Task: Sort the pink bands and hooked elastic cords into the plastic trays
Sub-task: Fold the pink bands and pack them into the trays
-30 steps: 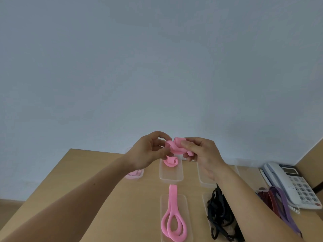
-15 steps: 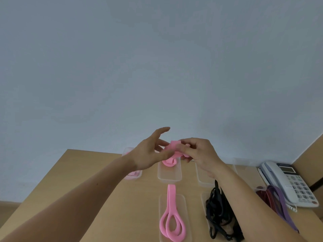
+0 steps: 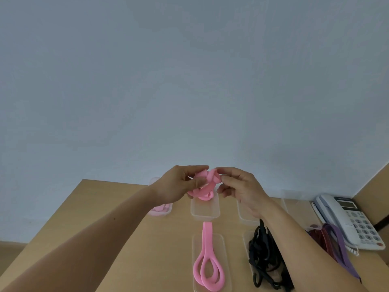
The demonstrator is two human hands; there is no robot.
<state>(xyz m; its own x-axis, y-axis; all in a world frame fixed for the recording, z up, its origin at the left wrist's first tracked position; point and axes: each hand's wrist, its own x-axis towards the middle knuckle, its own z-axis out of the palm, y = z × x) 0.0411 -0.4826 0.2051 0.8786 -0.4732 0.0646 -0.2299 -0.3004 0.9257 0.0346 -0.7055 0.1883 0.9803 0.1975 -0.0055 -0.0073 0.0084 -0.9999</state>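
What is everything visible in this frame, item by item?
table: one, light wood, across the lower frame
plastic trays: at least six, clear, two rows on the table
held pink band: one, pink, bunched between both hands above the far middle tray
looped pink band: one, pink, near middle tray
pink pieces: count unclear, pale pink, far left tray
hooked cords: a tangle, black, near right tray
flat bands: several, dark red and purple, beside the telephone
telephone: one, white, right side of the table
left hand: pinches the held pink band
right hand: pinches the held pink band
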